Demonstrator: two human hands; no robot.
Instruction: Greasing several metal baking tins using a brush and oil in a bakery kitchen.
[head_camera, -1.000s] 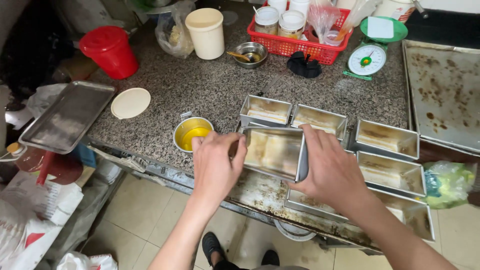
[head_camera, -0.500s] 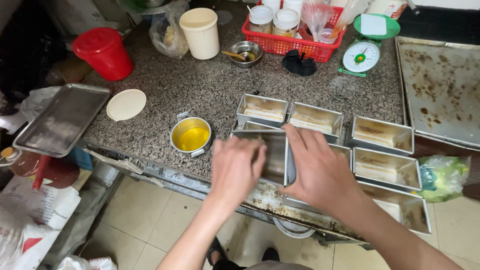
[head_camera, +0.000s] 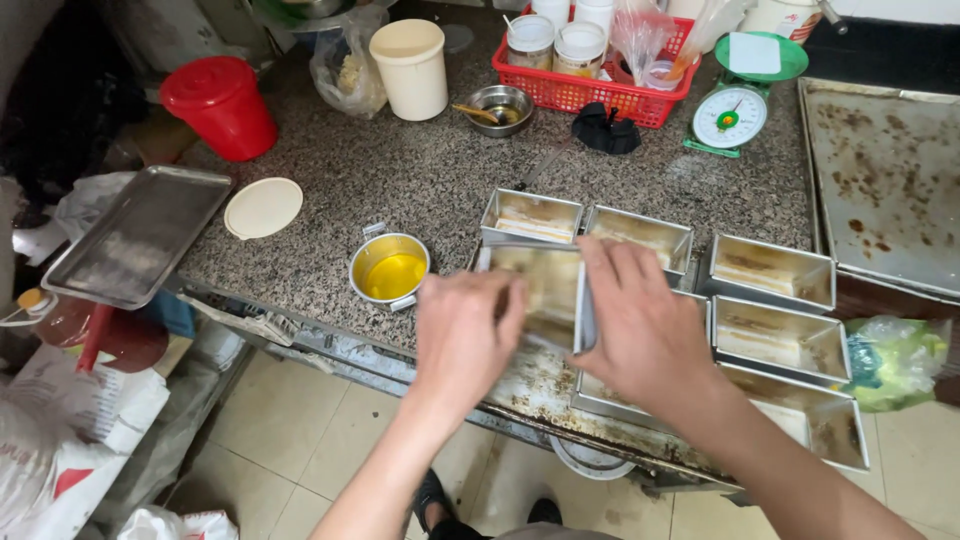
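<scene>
Head view: I have both hands on one metal loaf tin (head_camera: 535, 285), at the desk's (head_camera: 420, 170) near edge, just right of the oil pot (head_camera: 390, 270). Left hand (head_camera: 462, 335) covers its left end, fingers curled on it; right hand (head_camera: 640, 330) clamps its right wall. Tin's long axis runs away from me, between the two grips.

the counter (head_camera: 420, 170) across the middle of the frame is speckled grey granite. the loaf tin (head_camera: 535, 285) at centre is dull silver with brown residue. the small pot (head_camera: 390, 270) left of centre holds yellow liquid. upper left: a red bucket (head_camera: 222, 105) and a cream tub (head_camera: 410, 68). upper centre: a red basket (head_camera: 590, 90). upper right: a green scale (head_camera: 735, 100) with a white dial. the baking sheet (head_camera: 885, 180) at right is grey with rust-brown spots.
</scene>
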